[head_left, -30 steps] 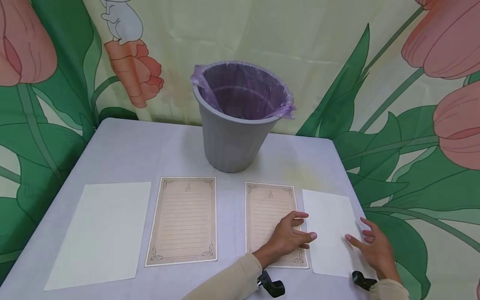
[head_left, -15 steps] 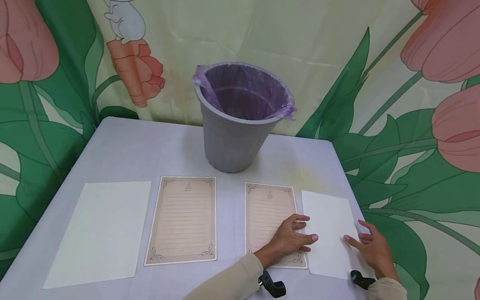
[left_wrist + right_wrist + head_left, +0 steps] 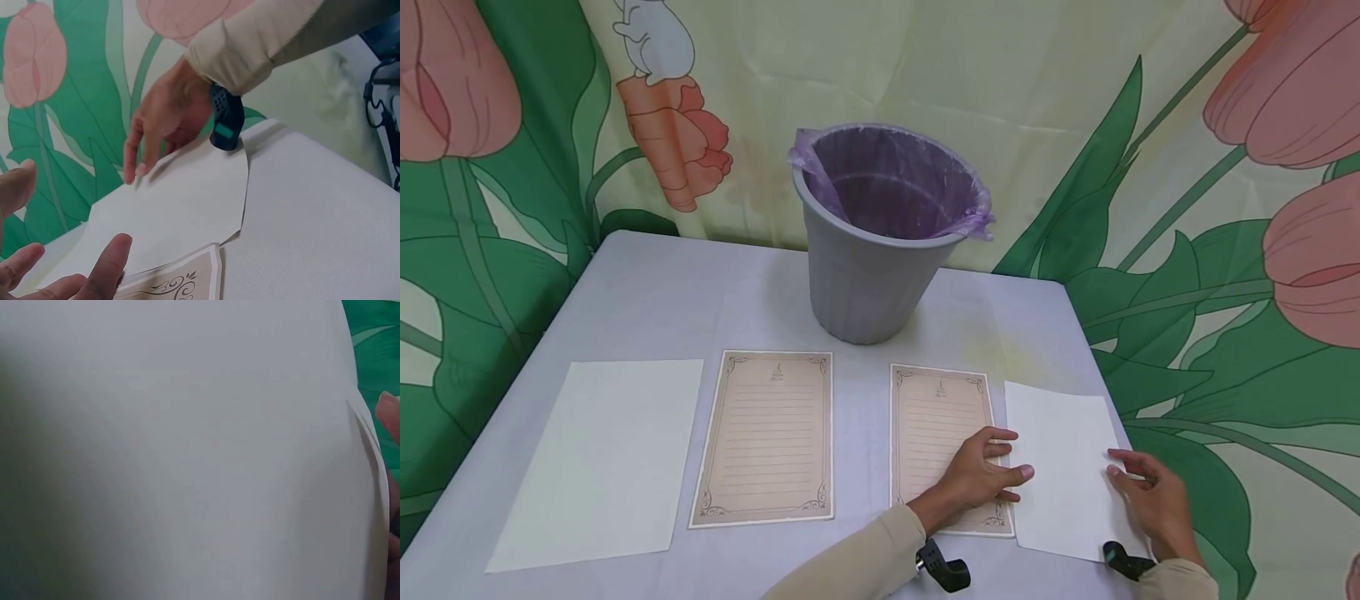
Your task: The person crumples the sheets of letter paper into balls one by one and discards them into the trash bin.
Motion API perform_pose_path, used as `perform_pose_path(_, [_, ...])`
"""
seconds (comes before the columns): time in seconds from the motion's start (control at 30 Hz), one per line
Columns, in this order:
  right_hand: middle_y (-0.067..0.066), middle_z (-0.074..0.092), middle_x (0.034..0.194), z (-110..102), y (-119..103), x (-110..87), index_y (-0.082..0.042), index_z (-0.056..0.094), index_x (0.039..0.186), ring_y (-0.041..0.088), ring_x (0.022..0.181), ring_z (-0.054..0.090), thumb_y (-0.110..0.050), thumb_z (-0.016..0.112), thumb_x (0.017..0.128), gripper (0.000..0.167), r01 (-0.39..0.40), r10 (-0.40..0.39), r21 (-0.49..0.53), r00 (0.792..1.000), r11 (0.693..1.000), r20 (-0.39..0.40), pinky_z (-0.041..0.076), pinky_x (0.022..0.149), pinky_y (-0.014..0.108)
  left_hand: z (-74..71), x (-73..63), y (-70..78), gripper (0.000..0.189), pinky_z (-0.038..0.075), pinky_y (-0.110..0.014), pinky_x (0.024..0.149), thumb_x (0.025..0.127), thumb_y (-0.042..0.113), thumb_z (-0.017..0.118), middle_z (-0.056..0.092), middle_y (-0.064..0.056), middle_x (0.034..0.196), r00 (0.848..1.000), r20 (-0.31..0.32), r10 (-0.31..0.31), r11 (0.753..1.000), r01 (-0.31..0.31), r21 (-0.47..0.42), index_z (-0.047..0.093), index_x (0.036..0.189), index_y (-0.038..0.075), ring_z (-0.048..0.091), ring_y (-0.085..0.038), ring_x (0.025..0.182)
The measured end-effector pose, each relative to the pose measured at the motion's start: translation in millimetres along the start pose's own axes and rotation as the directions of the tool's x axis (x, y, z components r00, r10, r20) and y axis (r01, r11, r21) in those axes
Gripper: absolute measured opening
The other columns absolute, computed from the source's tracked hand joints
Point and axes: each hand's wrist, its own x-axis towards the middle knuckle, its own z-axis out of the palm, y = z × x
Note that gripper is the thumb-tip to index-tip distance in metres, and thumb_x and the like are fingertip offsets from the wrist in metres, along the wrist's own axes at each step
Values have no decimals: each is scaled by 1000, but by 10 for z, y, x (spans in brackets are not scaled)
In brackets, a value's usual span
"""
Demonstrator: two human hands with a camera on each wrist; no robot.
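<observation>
A blank white sheet of paper lies at the table's right side, its right edge bowed up in the right wrist view. My left hand lies over the lined sheet beside it, fingers spread, thumb reaching over the white sheet's left edge. At the opposite edge is my right hand, its thumb and index fingertips close together right at the paper's border. In the left wrist view the right hand reaches down to that edge. Beyond the raised edge, the right wrist view shows a fingertip and partly hidden fingers.
A grey bin with a purple liner stands at the back. Another lined sheet and a larger blank sheet lie to the left. A printed cloth hangs behind the table.
My right hand has shifted a little right, its thumb and index finger drawn closer together. The white sheet's upper right corner has moved slightly right. My left hand stays nearly still.
</observation>
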Motion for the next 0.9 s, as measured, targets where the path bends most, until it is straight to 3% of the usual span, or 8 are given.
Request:
perform_pose_path(0.13, [5, 69, 117, -11, -7, -1, -9, 74, 132, -5, 82, 58, -19, 74, 102, 31, -28, 28, 28, 1000, 999, -5, 50, 69, 15, -5, -6, 21, 55, 67, -42, 78, 96, 7, 79, 52, -24, 153, 1000, 3, -2, 1000, 2, 7, 56, 145, 7, 76, -24, 108])
perform_pose_path(0.3, [-21, 66, 98, -58, -31, -26, -10, 76, 131, -4, 90, 56, -16, 74, 102, 29, -48, 51, 90, 998, 995, -29, 49, 71, 10, -11, -4, 45, 54, 67, -44, 79, 96, 8, 79, 51, -25, 154, 1000, -7, 5, 1000, -5, 15, 56, 145, 6, 77, -25, 107])
perform_pose_path(0.4, [-30, 64, 90, -99, -46, -55, -10, 75, 131, -3, 94, 55, -16, 73, 102, 29, -55, 60, 137, 998, 989, -33, 49, 72, 7, -11, -2, 51, 52, 67, -43, 79, 96, 7, 79, 51, -24, 154, 1000, -21, 11, 1000, -11, 7, 57, 143, 7, 78, -25, 106])
perform_pose_path(0.6, [-37, 62, 88, -175, -85, -121, -13, 76, 130, -7, 89, 59, -15, 73, 102, 28, -82, 94, 214, 995, 973, -44, 54, 69, 13, -18, -9, 77, 48, 66, -33, 78, 97, 11, 80, 57, -15, 151, 998, -33, 52, 995, -49, 85, 61, 141, 11, 77, -17, 103])
perform_pose_path(0.9, [-33, 71, 88, -204, -200, -230, -18, 80, 123, -3, 80, 69, -12, 76, 99, 25, -94, 100, 378, 995, 921, 2, 58, 64, 22, -113, -20, 157, 38, 56, -18, 84, 98, 23, 79, 70, -9, 132, 986, -28, 163, 963, -153, 223, 68, 134, 14, 69, -5, 101])
